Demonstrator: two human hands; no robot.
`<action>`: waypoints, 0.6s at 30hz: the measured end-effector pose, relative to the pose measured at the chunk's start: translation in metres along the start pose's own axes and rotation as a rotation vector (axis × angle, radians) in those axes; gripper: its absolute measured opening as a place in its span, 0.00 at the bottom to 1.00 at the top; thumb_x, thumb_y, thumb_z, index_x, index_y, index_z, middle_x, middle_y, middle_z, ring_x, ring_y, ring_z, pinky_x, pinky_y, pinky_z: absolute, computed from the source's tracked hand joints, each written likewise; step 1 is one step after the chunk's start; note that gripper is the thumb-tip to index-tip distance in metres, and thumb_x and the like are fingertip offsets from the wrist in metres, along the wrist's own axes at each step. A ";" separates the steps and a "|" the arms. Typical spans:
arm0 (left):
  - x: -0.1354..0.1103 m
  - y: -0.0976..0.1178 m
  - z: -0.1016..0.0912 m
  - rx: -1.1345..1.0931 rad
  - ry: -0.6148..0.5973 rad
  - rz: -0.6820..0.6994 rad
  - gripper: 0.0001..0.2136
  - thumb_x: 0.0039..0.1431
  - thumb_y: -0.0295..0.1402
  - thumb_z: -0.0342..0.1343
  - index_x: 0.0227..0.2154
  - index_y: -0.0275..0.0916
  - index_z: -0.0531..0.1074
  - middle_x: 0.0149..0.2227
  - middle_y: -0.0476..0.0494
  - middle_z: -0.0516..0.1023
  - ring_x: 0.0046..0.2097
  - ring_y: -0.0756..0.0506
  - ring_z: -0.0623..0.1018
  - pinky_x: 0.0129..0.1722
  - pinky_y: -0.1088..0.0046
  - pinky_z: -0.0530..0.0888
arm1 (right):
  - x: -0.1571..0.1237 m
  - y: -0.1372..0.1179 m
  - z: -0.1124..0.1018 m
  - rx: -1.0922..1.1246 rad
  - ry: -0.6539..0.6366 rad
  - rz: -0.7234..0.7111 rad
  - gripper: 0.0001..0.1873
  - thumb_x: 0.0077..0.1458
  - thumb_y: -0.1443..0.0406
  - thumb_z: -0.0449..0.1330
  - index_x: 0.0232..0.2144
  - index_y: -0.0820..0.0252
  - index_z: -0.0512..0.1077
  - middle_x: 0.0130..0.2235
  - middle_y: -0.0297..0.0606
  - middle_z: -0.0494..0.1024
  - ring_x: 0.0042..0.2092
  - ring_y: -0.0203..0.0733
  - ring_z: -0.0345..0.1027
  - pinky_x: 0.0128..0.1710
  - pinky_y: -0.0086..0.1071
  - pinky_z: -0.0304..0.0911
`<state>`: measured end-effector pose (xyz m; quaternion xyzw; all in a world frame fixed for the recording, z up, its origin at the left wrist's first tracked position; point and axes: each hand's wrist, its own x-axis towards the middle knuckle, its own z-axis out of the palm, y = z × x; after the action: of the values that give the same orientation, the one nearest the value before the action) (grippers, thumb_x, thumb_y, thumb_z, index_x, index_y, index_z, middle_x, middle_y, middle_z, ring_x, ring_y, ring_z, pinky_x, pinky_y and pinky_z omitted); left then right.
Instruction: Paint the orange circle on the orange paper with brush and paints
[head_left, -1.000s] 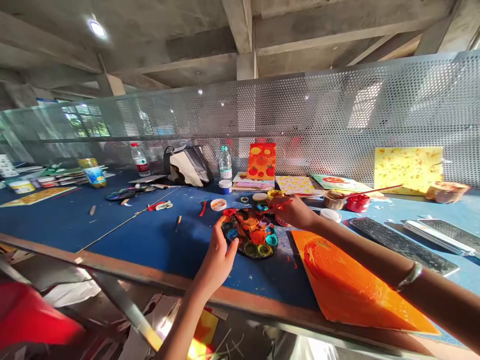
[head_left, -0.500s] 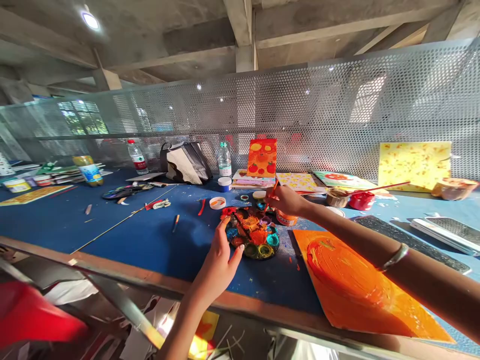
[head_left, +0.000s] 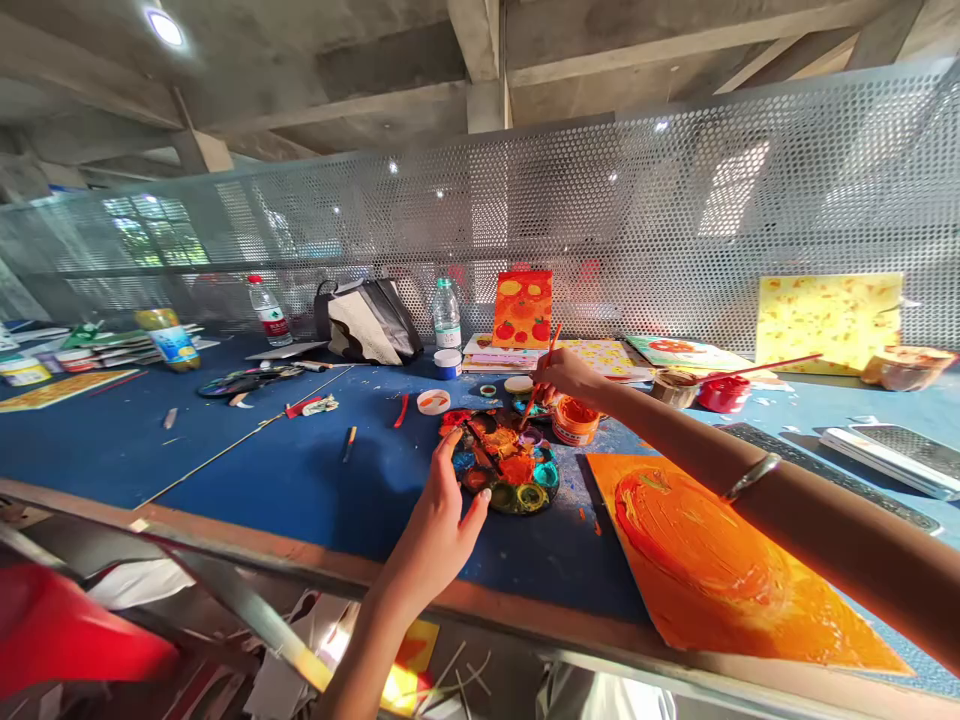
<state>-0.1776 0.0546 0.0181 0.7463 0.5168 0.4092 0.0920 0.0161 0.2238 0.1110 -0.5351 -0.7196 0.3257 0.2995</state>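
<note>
A round paint palette [head_left: 504, 462] full of mixed colours lies on the blue table [head_left: 247, 470]. My left hand [head_left: 439, 525] rests at its near left rim, fingers spread and touching the edge. My right hand [head_left: 566, 375] reaches over the far side of the palette, pinched on a thin red-handled paintbrush [head_left: 541, 373] whose tip points down at the palette's far edge. An open pot of orange paint [head_left: 574, 419] stands just right of the palette. An orange painted canvas [head_left: 739, 565] lies flat under my right forearm.
Along the perforated metal screen stand water bottles [head_left: 447, 314], a dark bag [head_left: 367, 322], a small orange painting [head_left: 523, 309] and a yellow canvas [head_left: 829, 322]. A red bowl with a brush [head_left: 721, 391], small paint lids, another palette [head_left: 240, 381] and stacked papers lie around.
My right hand has drawn back from the far pots and raised the brush more upright over the palette. The orange paint pot now shows beside it. My left hand stays at the palette.
</note>
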 end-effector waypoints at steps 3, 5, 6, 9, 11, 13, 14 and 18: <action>0.001 -0.001 0.001 0.010 0.006 0.014 0.27 0.67 0.35 0.45 0.63 0.42 0.39 0.67 0.29 0.48 0.68 0.36 0.54 0.62 0.48 0.64 | 0.000 -0.001 0.000 0.052 -0.041 0.097 0.10 0.62 0.62 0.58 0.32 0.64 0.71 0.28 0.31 0.74 0.26 0.29 0.67 0.27 0.27 0.67; 0.001 -0.001 0.001 0.012 0.011 0.019 0.27 0.67 0.35 0.45 0.63 0.42 0.39 0.67 0.29 0.48 0.68 0.36 0.54 0.63 0.48 0.64 | 0.000 -0.002 -0.001 0.084 -0.050 0.144 0.12 0.62 0.60 0.57 0.39 0.64 0.72 0.34 0.33 0.75 0.30 0.31 0.69 0.29 0.28 0.69; 0.001 -0.001 0.001 0.014 0.015 0.021 0.27 0.67 0.35 0.45 0.63 0.42 0.39 0.67 0.29 0.48 0.68 0.36 0.55 0.63 0.48 0.64 | 0.000 -0.002 -0.001 0.101 -0.049 0.162 0.12 0.62 0.60 0.58 0.41 0.64 0.71 0.36 0.35 0.76 0.31 0.31 0.70 0.30 0.28 0.69; 0.000 -0.001 0.001 0.017 0.017 0.015 0.27 0.67 0.35 0.45 0.63 0.41 0.40 0.67 0.29 0.49 0.68 0.36 0.55 0.63 0.49 0.63 | 0.000 -0.001 0.001 0.157 -0.036 0.196 0.12 0.62 0.60 0.58 0.42 0.65 0.71 0.36 0.35 0.75 0.31 0.32 0.70 0.30 0.28 0.69; 0.001 0.000 0.001 0.006 0.014 0.003 0.26 0.67 0.35 0.45 0.63 0.41 0.41 0.67 0.29 0.49 0.68 0.37 0.56 0.63 0.49 0.63 | 0.001 -0.001 0.003 0.199 -0.021 0.207 0.11 0.62 0.61 0.58 0.38 0.65 0.71 0.32 0.33 0.75 0.28 0.30 0.69 0.28 0.27 0.68; 0.001 0.001 0.000 -0.008 0.011 -0.005 0.26 0.67 0.34 0.45 0.63 0.41 0.41 0.67 0.30 0.49 0.68 0.37 0.56 0.64 0.49 0.63 | 0.002 -0.001 0.006 0.249 0.002 0.205 0.08 0.62 0.64 0.58 0.33 0.66 0.71 0.26 0.31 0.74 0.24 0.30 0.67 0.25 0.26 0.67; 0.001 0.001 0.000 -0.012 0.011 -0.005 0.26 0.67 0.34 0.45 0.63 0.41 0.42 0.67 0.30 0.49 0.68 0.37 0.56 0.64 0.49 0.63 | 0.002 -0.001 0.006 0.277 0.017 0.199 0.08 0.61 0.67 0.57 0.29 0.65 0.71 0.23 0.32 0.72 0.23 0.31 0.67 0.24 0.27 0.66; 0.002 0.003 0.000 -0.001 0.022 0.000 0.26 0.66 0.33 0.45 0.63 0.41 0.41 0.67 0.30 0.49 0.68 0.37 0.54 0.64 0.49 0.63 | -0.004 -0.009 -0.006 0.414 0.049 0.133 0.12 0.58 0.71 0.54 0.23 0.61 0.68 0.19 0.36 0.72 0.21 0.33 0.66 0.25 0.29 0.67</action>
<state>-0.1758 0.0546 0.0206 0.7419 0.5176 0.4174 0.0867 0.0172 0.2187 0.1215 -0.5164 -0.5929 0.4725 0.3982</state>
